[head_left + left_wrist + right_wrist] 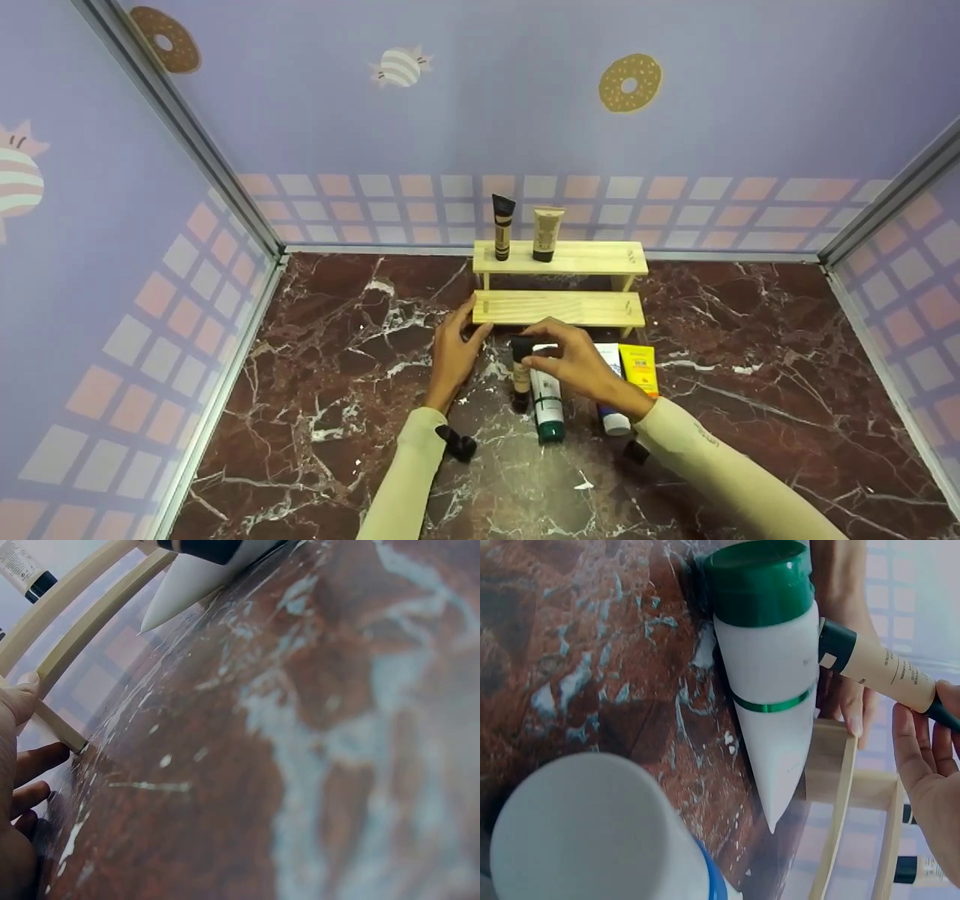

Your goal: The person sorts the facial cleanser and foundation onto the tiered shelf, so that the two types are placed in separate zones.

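Note:
A two-step wooden rack [559,307] stands against the back wall. At the left end of its lower step, my left hand [454,352] grips the wood, thumb [27,684] on the step and fingers beside the leg. My right hand [574,364] pinches a beige squeeze tube [896,675] by its black end, in front of the rack, its black cap pointing down. Just under that hand lies a white tube with a green cap [769,664]. On the upper step stand a black tube with gold bands [502,232] and a beige tube with a black cap [547,229].
Right of the green-capped tube lie a white and blue tube [616,421] and a yellow tube [639,367], partly behind my right hand and wrist. The dark red marbled tabletop [345,375] is bounded by purple patterned panels [487,112] at the back and both sides.

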Demonstrator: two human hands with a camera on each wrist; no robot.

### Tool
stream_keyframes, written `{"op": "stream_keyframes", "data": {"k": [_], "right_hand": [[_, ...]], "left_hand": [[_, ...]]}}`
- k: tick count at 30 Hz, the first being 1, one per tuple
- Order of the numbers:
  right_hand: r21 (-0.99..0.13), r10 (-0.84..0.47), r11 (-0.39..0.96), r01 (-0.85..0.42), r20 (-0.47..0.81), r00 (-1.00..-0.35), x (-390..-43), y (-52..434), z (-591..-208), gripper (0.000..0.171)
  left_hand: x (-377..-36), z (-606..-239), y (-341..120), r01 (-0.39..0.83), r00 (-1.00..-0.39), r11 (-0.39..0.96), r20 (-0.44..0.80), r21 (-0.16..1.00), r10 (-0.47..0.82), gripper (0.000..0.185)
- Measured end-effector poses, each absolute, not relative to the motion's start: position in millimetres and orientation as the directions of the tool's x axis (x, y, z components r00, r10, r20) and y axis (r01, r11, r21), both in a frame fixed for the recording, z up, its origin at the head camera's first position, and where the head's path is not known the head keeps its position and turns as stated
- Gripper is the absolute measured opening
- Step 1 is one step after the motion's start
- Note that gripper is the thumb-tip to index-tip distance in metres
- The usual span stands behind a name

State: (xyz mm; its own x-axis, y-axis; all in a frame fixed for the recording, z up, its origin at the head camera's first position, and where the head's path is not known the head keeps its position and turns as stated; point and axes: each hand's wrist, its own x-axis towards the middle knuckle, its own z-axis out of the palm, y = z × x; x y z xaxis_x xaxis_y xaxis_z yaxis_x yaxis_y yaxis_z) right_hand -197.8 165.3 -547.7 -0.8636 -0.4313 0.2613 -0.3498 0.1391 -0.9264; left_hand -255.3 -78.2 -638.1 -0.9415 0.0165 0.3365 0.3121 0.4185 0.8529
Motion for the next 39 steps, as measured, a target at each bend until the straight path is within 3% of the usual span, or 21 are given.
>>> {"op": "stream_keyframes", "data": {"k": [9, 23, 39], "right_hand": [[-0.945, -0.327, 0.164, -0.283, 0.218, -0.919, -199.0, 179.9, -535.2, 0.036], [-0.956, -0.228, 0.105, -0.274, 0.245, -0.942, -200.8, 200.9, -524.7, 0.034], [-0.955, -0.14, 0.075, -0.287, 0.274, -0.951, -205.7, 221.5, -512.2, 0.035]], "left_hand": [[-253.7, -637.1, -78.3, 0.306, -0.942, 0.406, 0.334, 0.861, 0.002, 0.065], [-254.9, -639.0, -77.4, 0.35, -0.927, 0.386, 0.376, 0.853, 0.01, 0.064], [-256.3, -639.2, -77.7, 0.293, -0.952, 0.418, 0.302, 0.86, 0.047, 0.07]]}}
